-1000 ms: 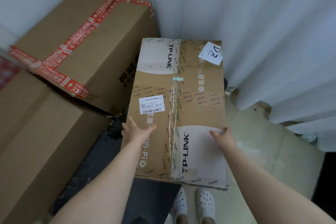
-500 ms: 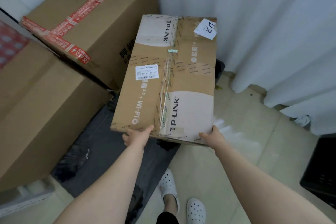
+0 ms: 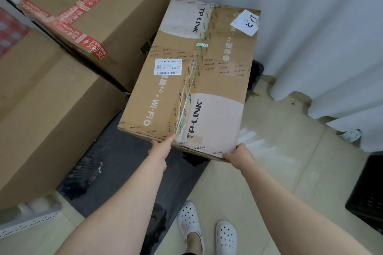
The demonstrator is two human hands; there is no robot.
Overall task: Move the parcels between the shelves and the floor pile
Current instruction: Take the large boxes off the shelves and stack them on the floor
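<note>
TP-LINK parcel (image 3: 192, 80) sits centre frame, long axis running from the near edge up toward the white curtain (image 3: 310, 37). The top face is toward the camera. Its near edge is off the floor, above the dark sheet (image 3: 116, 172). Can't tell if the far end rests on anything.

Left hand (image 3: 160, 149) grips the near edge around mid-width, thumb on the top face by the tape seam, fingers hidden underneath. Right hand (image 3: 238, 153) grips the near right corner, thumb over the edge, fingers also hidden below. Both arms are extended.

On the parcel: a white shipping label (image 3: 168, 66) left of the seam, and a white handwritten note (image 3: 245, 21) at the far right corner.

Upper left: large carton with red tape (image 3: 116, 6), its corner just beside the parcel's left side. It is stacked on a bigger plain carton (image 3: 41, 109) filling the left of the frame.

Lower left: white perforated rail (image 3: 27, 219) on the tiled floor (image 3: 269, 172). Right edge: black crate (image 3: 369, 192). Bottom centre: two white clogs (image 3: 190, 219), the left one on the edge of the dark sheet.
</note>
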